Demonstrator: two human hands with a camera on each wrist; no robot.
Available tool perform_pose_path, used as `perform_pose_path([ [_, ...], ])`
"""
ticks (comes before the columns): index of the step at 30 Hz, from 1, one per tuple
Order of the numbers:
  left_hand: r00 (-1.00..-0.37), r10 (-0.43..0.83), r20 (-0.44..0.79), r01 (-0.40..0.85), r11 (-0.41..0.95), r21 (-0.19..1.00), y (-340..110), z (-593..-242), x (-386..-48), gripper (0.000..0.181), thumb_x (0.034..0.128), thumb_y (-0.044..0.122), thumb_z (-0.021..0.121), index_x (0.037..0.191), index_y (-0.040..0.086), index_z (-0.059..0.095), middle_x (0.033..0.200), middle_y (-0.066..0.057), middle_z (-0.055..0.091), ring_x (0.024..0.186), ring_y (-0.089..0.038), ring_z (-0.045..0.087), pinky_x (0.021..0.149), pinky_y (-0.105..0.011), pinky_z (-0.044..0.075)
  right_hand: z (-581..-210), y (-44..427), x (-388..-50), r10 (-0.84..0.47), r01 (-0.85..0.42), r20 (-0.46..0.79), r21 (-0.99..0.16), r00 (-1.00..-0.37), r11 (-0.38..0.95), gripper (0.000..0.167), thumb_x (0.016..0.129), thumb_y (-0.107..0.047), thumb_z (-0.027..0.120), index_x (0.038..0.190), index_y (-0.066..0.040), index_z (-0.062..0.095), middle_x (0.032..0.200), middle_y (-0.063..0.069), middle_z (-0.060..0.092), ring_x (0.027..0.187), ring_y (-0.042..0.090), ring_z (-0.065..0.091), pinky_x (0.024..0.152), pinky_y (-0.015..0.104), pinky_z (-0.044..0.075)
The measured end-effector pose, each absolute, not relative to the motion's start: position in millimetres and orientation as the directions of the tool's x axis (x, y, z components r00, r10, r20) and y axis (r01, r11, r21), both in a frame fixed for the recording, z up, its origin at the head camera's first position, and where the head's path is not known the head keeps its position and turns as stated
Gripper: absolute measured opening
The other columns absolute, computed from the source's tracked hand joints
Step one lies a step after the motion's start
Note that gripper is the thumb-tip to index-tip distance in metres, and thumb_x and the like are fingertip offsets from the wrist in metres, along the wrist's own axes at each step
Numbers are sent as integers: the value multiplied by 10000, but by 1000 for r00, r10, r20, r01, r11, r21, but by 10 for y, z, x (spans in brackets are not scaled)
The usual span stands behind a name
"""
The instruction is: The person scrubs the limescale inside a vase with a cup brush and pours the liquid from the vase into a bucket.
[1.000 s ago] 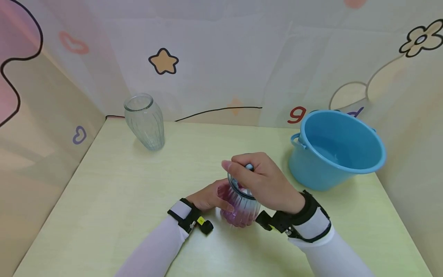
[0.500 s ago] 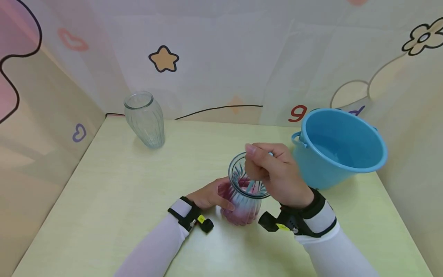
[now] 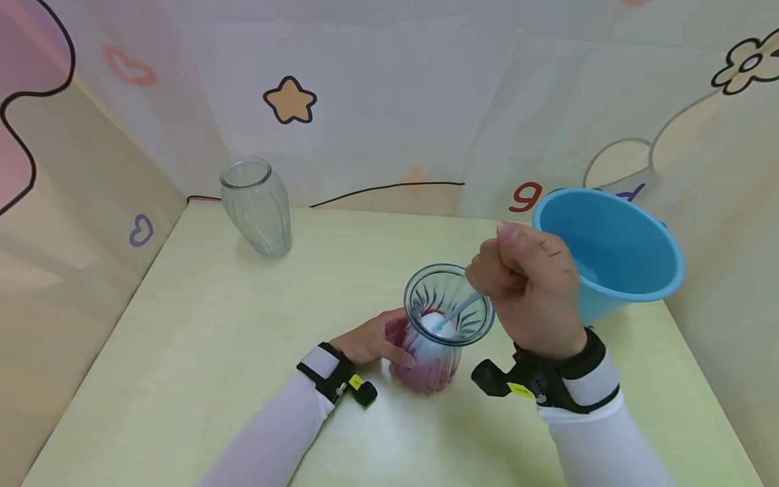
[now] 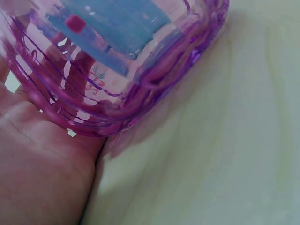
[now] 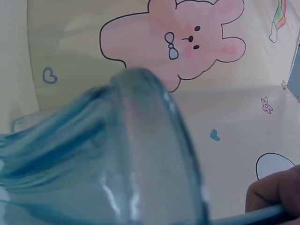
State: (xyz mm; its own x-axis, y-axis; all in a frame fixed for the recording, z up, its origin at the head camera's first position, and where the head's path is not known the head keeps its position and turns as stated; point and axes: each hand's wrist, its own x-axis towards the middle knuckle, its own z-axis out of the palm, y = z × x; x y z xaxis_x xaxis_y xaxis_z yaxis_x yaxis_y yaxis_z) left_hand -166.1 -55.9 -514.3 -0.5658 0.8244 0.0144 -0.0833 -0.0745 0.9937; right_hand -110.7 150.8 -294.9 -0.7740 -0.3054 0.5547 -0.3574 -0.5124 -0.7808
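Observation:
My left hand grips the side of a ribbed glass vase, clear above and pink-purple at its base, tilted on the table. In the left wrist view the palm lies against the tinted base, and a light blue piece shows through the glass. My right hand, to the right of the rim, is curled round the light blue handle of what looks like a cup brush. Its whitish rounded head is inside the vase. In the right wrist view the rim is blurred and fingers hold the handle.
A clear ribbed glass vase stands at the back left of the table. A blue bucket is at the back right, partly behind my right hand. A printed backdrop closes off the back and sides.
My right hand has moved right and upward, drawing the handle to a slant and uncovering the vase's mouth. The vase leans more to the right; my left hand keeps its grip.

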Motion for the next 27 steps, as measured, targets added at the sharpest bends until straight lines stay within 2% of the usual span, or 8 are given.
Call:
perform_pose_path([
  [10, -562, 827, 20, -103, -94, 990, -564, -5145, -1655, 958, 792, 429, 879, 1549, 80, 407, 1533, -140, 479, 1373, -176, 470, 1214, -370, 364, -2958, 1546, -1089, -252, -353, 594, -712, -764, -608, 470, 1085, -83, 309, 617, -105, 279, 557, 1, 252, 448, 126, 232, 433, 286, 128],
  [18, -557, 829, 40, -58, -87, 995, -575, -5136, -1653, 960, 774, 479, 881, 1518, 68, 435, 1493, -141, 509, 1353, -154, 484, 1197, -342, 374, -3000, 1476, -1057, -248, -334, 598, -692, -762, -640, 471, 1090, -94, 322, 622, -103, 274, 554, 7, 257, 446, 136, 234, 426, 288, 127],
  [27, -562, 827, 24, -47, -61, 997, -564, -5126, -1651, 1013, 746, 570, 875, 1504, 59, 437, 1477, -168, 503, 1333, -141, 484, 1180, -321, 381, -3027, 1392, -995, -293, -374, 624, -712, -724, -594, 470, 1093, -79, 285, 626, -119, 318, 544, -7, 305, 443, 117, 280, 417, 264, 171],
])
